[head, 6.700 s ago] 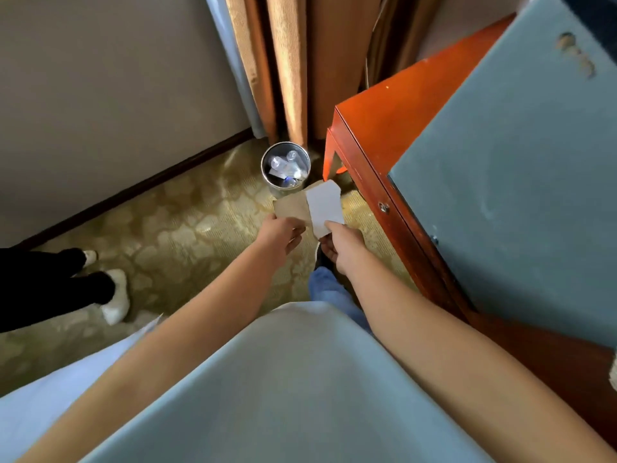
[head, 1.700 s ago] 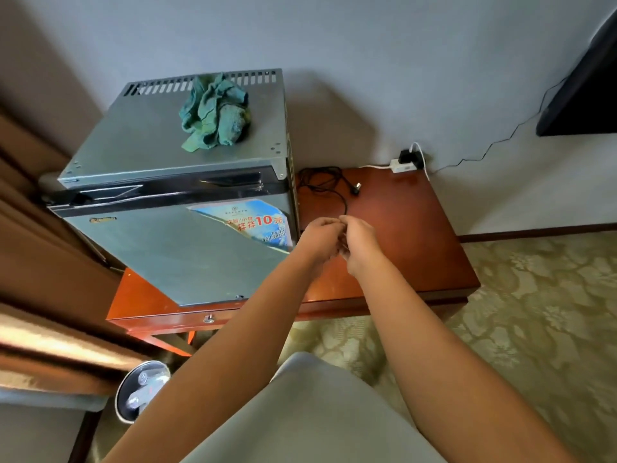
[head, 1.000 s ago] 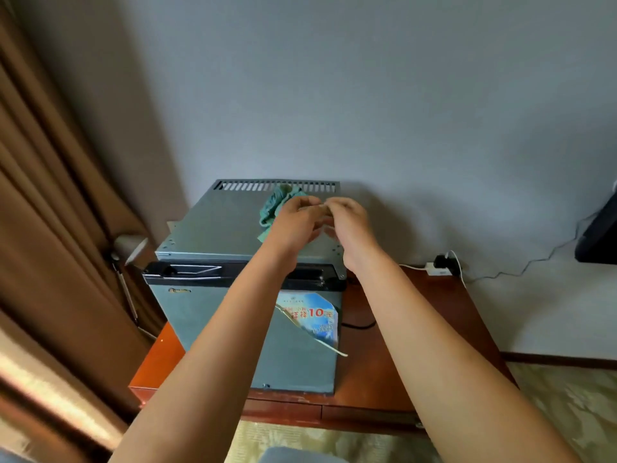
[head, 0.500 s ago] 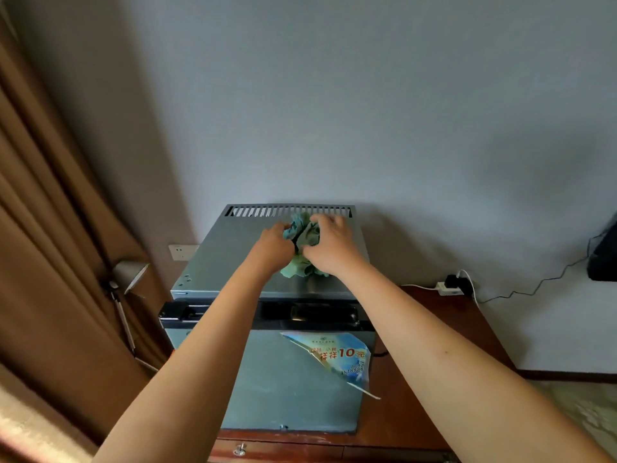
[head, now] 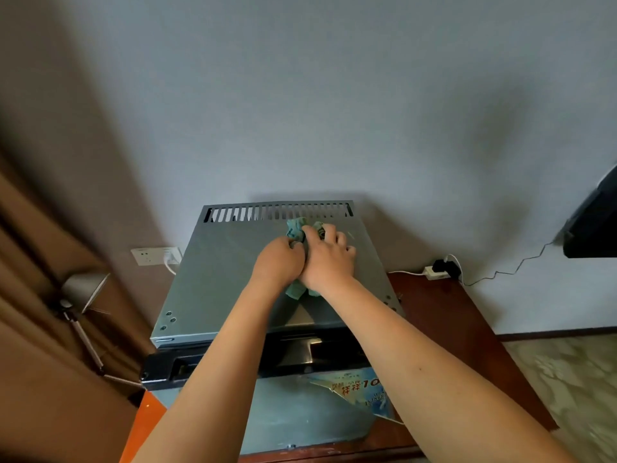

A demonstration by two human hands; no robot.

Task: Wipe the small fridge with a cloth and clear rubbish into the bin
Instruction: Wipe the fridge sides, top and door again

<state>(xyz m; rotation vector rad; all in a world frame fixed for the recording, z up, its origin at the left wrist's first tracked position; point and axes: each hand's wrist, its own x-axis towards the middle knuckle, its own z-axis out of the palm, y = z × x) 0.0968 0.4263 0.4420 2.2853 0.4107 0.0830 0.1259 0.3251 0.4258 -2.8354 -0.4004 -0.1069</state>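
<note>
Fridge: the small fridge (head: 230, 282) is a grey metal box with a slotted vent strip along the back of its top, a black band under the top's front edge, and a peeling blue sticker (head: 362, 390) on the door; it stands on a reddish wooden table (head: 444, 332).
Cloth: a crumpled teal cloth (head: 297, 230) lies on the fridge's top, near the vent strip, bunched under both hands.
Left hand: left hand (head: 278, 262) has fingers curled into the cloth.
Right hand: right hand (head: 329, 260) has fingers bent over the cloth, gripping it.
Hidden: most of the cloth is covered; only its far and near ends show.
Cut off: the fridge's lower door is blocked by the forearms.
</note>
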